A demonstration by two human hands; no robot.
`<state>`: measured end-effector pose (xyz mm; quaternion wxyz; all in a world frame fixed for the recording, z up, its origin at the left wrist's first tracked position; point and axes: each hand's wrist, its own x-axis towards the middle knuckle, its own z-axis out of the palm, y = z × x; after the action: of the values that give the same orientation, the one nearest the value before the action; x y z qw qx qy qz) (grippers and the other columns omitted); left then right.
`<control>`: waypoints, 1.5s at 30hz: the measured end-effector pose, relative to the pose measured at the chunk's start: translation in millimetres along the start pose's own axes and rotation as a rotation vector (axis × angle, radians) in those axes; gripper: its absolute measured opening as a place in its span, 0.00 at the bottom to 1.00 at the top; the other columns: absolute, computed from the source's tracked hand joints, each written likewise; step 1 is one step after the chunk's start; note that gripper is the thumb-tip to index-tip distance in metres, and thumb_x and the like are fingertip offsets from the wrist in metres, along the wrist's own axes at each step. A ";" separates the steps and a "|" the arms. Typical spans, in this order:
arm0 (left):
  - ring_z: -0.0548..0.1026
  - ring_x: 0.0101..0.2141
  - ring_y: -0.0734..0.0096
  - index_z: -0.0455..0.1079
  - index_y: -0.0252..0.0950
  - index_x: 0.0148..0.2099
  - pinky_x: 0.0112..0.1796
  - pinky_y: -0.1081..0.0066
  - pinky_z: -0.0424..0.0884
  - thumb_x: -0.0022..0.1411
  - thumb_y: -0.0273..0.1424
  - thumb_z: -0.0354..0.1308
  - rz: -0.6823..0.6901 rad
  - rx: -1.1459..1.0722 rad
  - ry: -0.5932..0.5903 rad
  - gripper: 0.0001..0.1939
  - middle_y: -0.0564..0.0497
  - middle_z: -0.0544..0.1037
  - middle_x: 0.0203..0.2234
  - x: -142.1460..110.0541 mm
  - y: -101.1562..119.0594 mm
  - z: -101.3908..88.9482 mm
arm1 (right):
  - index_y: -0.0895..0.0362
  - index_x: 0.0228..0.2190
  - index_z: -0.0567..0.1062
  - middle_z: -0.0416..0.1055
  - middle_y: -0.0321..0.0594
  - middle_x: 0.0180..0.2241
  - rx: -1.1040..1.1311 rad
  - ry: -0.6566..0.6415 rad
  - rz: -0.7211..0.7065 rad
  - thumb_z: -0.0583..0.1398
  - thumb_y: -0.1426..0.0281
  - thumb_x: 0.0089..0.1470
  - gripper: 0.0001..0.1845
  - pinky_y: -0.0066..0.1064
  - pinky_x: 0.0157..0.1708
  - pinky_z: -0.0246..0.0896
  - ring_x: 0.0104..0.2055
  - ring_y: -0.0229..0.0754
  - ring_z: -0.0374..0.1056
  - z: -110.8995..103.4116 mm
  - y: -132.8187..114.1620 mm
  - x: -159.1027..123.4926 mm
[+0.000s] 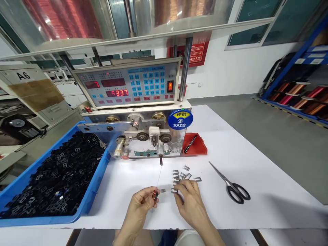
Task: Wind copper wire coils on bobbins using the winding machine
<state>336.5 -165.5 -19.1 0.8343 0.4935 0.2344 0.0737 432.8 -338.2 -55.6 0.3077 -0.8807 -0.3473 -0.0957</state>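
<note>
Wound coil (154, 195), small and copper-red, sits pinched between the thumb and fingertips of my left hand (140, 205), just above the white table (256, 191) near its front edge. A thin wire (159, 176) runs from around it up toward the spindle (161, 160) of the winding machine (135, 136), so I judge this piece wound but not yet cut free. My right hand (191, 200) lies half-curled, fingertips touching the small metal clips (183, 175) scattered just ahead; whether it grips one I cannot tell. One loose clip (163, 190) lies between my hands. Scissors (232, 186) rest untouched to the right. The blue bin (51, 177) on my left is full of black bobbins, so I judge plenty is left. The counter display (117, 92) reads 5337.
</note>
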 end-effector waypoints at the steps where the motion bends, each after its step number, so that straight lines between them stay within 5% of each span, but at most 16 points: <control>1: 0.71 0.25 0.72 0.79 0.37 0.33 0.28 0.73 0.66 0.36 0.40 0.72 -0.003 0.015 -0.006 0.19 0.47 0.79 0.28 0.0 -0.6 1.5 | 0.54 0.34 0.73 0.67 0.43 0.35 0.004 -0.004 0.013 0.55 0.75 0.50 0.10 0.39 0.39 0.63 0.38 0.47 0.62 1.2 1.1 -1.2; 6: 0.70 0.24 0.73 0.79 0.37 0.32 0.29 0.73 0.65 0.35 0.41 0.72 -0.020 0.051 -0.034 0.20 0.53 0.73 0.17 0.9 -3.4 6.2 | 0.54 0.35 0.72 0.68 0.43 0.34 0.227 -0.057 0.079 0.53 0.72 0.54 0.08 0.37 0.36 0.65 0.36 0.45 0.65 -9.2 -12.1 -1.3; 11: 0.68 0.21 0.78 0.79 0.38 0.32 0.28 0.75 0.64 0.35 0.41 0.72 0.020 0.027 -0.082 0.20 0.55 0.71 0.16 2.0 -10.0 6.8 | 0.54 0.36 0.69 0.70 0.39 0.32 0.591 -0.154 0.055 0.52 0.68 0.57 0.07 0.29 0.31 0.65 0.31 0.38 0.67 -32.1 -42.4 1.0; 26: 0.70 0.26 0.76 0.80 0.42 0.36 0.29 0.75 0.67 0.41 0.35 0.71 0.223 0.279 -0.185 0.15 0.53 0.71 0.27 3.9 -4.9 -0.8 | 0.55 0.34 0.74 0.69 0.38 0.29 0.521 -0.247 -0.021 0.55 0.75 0.51 0.10 0.26 0.29 0.63 0.27 0.36 0.65 -46.1 -47.6 12.8; 31: 0.70 0.24 0.77 0.80 0.42 0.34 0.28 0.76 0.67 0.40 0.37 0.71 0.180 0.266 -0.217 0.15 0.54 0.69 0.25 3.4 -4.2 -0.4 | 0.54 0.30 0.76 0.72 0.36 0.27 0.637 -0.269 -0.035 0.58 0.73 0.52 0.06 0.25 0.29 0.61 0.28 0.36 0.66 -49.5 -43.0 16.4; 45: 0.64 0.22 0.80 0.79 0.38 0.32 0.25 0.78 0.60 0.41 0.41 0.70 0.148 0.275 -0.273 0.16 0.55 0.66 0.23 3.1 5.5 7.3 | 0.56 0.18 0.67 0.65 0.27 0.18 0.851 -0.327 0.224 0.62 0.78 0.39 0.09 0.23 0.24 0.53 0.22 0.32 0.59 -36.3 -47.5 27.4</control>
<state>343.2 -167.3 -12.4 0.7755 0.6239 0.0902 0.0346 422.9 -318.1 6.2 0.5913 -0.7118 -0.3024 0.2288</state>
